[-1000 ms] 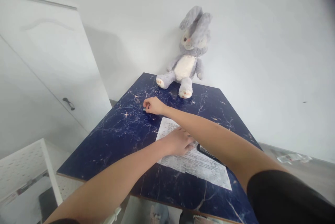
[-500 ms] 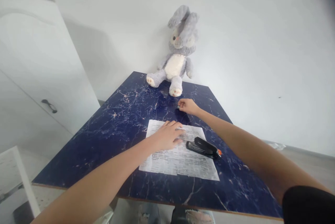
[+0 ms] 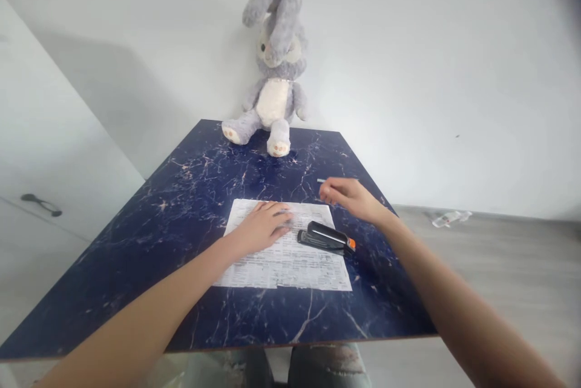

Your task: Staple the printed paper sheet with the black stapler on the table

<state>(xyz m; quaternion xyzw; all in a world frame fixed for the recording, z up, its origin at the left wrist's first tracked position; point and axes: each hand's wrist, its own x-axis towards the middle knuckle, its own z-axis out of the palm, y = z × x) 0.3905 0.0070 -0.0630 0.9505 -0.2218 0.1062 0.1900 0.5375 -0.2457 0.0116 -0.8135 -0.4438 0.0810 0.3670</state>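
Observation:
My left hand [image 3: 264, 227] lies flat with fingers spread on sheets of printed paper [image 3: 313, 273], pressing their left part. A black stapler [image 3: 327, 238] with an orange end rests across the right side of the paper, apart from the hand. Above and to the right of the stapler, my right hand [image 3: 347, 195] is closed, thumb and fingers pinched together. From its fingertips pokes a small, thin, pale strip [image 3: 321, 180], like a strip of staples; most of it is hidden by the fingers.
A grey plush rabbit [image 3: 275, 97] sits at the far edge of the dark blue marbled table [image 3: 190, 194], against the wall. To the left stands a white cabinet [image 3: 49, 134] with a dark handle. A clear plastic wrapper [image 3: 449, 218] lies on the floor at right.
My right hand has drawn back from near the rabbit's foot toward the table's right edge, still pinching. My left hand stays on the paper. The view has shifted right.

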